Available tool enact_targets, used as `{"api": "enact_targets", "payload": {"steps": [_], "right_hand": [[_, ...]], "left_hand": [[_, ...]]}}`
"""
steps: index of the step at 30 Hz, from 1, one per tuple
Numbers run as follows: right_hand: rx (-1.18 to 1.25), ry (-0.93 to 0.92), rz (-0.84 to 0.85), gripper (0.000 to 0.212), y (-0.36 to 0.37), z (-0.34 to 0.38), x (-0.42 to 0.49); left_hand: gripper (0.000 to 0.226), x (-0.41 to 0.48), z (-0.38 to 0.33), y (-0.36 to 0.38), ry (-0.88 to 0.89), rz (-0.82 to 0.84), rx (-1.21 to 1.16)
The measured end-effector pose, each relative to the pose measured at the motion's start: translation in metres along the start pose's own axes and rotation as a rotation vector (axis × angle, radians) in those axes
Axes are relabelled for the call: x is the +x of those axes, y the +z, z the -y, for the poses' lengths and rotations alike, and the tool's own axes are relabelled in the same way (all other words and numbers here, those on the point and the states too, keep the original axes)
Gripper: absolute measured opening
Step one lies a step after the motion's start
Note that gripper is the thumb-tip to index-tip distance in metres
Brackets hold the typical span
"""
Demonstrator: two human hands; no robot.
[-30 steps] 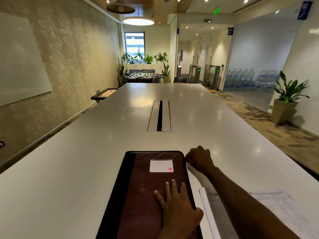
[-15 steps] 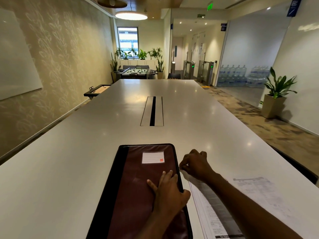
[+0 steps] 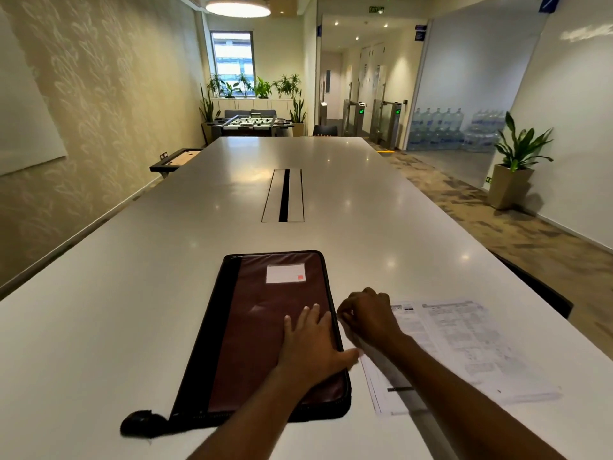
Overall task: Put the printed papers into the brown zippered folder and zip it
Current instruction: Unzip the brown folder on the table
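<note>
The brown zippered folder (image 3: 265, 327) lies flat on the tabletop (image 3: 132, 310), left hand (image 3: 311, 343) spread on its cover, right hand (image 3: 368, 317) pinching at its right edge, apparently the zip pull. Printed papers (image 3: 464, 343) lie just right of the folder; steady downward pressure should help the zip run.

A long white glossy surface (image 3: 166, 293) runs up the middle of the frame, with a narrow rectangular cable hatch with a black slot (image 3: 284, 195) set into its centre. Beyond its far end stands a dark foosball table (image 3: 252, 122), backed by green potted plants (image 3: 262, 88) under a tall window (image 3: 233, 58). A round glowing ceiling lamp (image 3: 238, 6) hangs at top centre. At the left edge, a white wall board (image 3: 23, 104); below it, a low dark side table (image 3: 175, 159). At right, stacked clear water bottles (image 3: 441, 127) and a leafy plant in a beige square planter (image 3: 517, 161) on patterned carpet (image 3: 497, 220).
</note>
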State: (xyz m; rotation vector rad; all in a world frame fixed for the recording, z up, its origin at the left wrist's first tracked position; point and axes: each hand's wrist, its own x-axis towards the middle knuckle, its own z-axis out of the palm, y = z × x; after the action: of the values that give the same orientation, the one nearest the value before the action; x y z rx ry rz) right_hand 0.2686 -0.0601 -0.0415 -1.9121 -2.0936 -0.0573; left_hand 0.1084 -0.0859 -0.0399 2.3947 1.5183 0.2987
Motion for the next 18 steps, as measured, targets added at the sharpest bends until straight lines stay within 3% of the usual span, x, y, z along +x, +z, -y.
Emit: {"api": "enact_targets", "payload": {"steps": [3,8,18], "right_hand": [[-0.019,-0.045,-0.002,0.02,0.002,0.002,-0.004],[-0.021,-0.086,-0.037,0.017,-0.002,0.007,-0.014],[-0.074,-0.18,0.001,0.015,-0.02,0.023,-0.06]], "left_hand": [[0.115,-0.031,0.009,0.008,0.046,0.033,0.077],[0.127,-0.054,0.034,0.006,0.154,0.092,0.136],[0.11,-0.055,0.037,-0.005,0.188,0.111,0.058]]}}
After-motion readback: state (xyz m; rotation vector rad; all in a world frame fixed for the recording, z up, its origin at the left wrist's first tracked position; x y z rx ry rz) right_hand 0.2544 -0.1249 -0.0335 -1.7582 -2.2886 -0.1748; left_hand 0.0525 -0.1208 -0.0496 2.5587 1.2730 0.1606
